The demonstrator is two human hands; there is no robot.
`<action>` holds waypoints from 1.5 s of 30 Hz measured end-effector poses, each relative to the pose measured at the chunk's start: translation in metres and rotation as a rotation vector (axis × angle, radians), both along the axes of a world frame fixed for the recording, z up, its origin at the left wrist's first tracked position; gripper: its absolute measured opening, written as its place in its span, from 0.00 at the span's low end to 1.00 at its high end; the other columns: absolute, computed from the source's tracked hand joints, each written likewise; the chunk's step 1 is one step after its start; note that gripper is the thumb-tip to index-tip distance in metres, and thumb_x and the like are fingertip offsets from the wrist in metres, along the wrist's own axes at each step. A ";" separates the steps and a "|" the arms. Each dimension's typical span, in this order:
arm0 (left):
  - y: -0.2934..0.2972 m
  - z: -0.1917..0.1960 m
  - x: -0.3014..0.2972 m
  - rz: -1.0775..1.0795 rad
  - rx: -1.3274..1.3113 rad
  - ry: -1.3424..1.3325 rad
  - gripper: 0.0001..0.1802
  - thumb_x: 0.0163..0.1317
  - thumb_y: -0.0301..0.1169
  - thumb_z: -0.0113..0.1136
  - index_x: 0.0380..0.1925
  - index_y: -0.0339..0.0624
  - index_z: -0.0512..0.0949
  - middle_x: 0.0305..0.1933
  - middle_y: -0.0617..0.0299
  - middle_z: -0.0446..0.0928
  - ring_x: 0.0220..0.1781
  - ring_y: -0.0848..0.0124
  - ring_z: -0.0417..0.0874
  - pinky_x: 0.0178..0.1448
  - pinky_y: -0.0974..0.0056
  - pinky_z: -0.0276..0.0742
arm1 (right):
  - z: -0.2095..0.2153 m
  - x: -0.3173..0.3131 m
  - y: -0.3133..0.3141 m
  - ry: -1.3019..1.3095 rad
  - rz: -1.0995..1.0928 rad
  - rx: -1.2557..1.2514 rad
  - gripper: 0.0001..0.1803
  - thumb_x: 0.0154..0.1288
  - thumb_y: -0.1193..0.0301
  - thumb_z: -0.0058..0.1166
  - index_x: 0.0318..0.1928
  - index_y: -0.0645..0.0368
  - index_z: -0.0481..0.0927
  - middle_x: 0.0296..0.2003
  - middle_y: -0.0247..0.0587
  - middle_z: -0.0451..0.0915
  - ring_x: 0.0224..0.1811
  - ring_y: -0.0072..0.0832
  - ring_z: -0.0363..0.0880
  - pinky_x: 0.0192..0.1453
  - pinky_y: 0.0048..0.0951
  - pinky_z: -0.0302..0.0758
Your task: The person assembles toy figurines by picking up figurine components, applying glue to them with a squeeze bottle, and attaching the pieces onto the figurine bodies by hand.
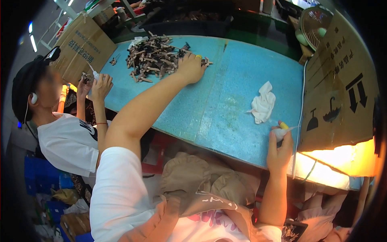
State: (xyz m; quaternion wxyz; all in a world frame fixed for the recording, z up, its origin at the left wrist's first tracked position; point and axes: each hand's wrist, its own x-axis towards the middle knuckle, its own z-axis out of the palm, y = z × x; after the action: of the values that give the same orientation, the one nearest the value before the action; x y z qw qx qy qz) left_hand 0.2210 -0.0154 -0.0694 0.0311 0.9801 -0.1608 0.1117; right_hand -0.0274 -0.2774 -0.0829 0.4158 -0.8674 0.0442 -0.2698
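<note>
My left hand (191,68) reaches across the blue table to the right edge of a heap of small tan-and-dark figure pieces (151,58). Its fingers are bent around a small tan-and-dark figure piece (206,61) that sticks out past them, and a yellow cover sits on one finger. At the table's near right, my right hand (280,151) is closed around a small white squeeze bottle (279,133) with a thin nozzle pointing right. A yellow cover is on one of its fingers too. Beyond that hand lies a crumpled white cloth (264,103).
On the left a co-worker's hands (98,86) hold a similar bottle and piece. Cardboard boxes stand at the far left (86,48) and right (342,80). A white cable (300,105) runs along the right side. Behind the table is a black tray (189,27).
</note>
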 end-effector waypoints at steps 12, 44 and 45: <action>-0.068 0.014 -0.184 -0.235 -1.719 1.076 0.16 0.58 0.29 0.56 0.47 0.43 0.70 0.38 0.62 0.74 0.20 0.75 0.70 0.24 0.73 0.63 | 0.013 -0.061 0.010 -0.036 0.167 0.493 0.28 0.58 0.82 0.48 0.57 0.63 0.55 0.40 0.49 0.74 0.37 0.24 0.71 0.44 0.24 0.68; -0.100 0.005 -0.251 -0.710 -1.683 0.613 0.22 0.47 0.12 0.58 0.41 0.40 0.65 0.40 0.55 0.69 0.48 0.63 0.72 0.59 0.55 0.66 | 0.032 -0.105 0.045 -0.696 0.074 0.140 0.10 0.54 0.68 0.52 0.37 0.50 0.68 0.15 0.24 0.60 0.14 0.19 0.48 0.22 0.25 0.46; -0.100 0.005 -0.251 -0.707 -1.679 0.609 0.22 0.47 0.12 0.58 0.41 0.40 0.65 0.40 0.55 0.68 0.48 0.63 0.72 0.58 0.55 0.66 | 0.031 -0.104 0.045 -0.712 0.070 0.146 0.09 0.53 0.68 0.52 0.36 0.49 0.69 0.15 0.24 0.60 0.14 0.19 0.48 0.21 0.25 0.46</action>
State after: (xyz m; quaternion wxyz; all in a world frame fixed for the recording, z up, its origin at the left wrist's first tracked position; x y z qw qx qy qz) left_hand -0.0301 -0.1154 -0.0644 0.7953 0.5199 -0.2999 -0.0849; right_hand -0.1319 -0.2324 -0.0514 0.4752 -0.6880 -0.1140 -0.5366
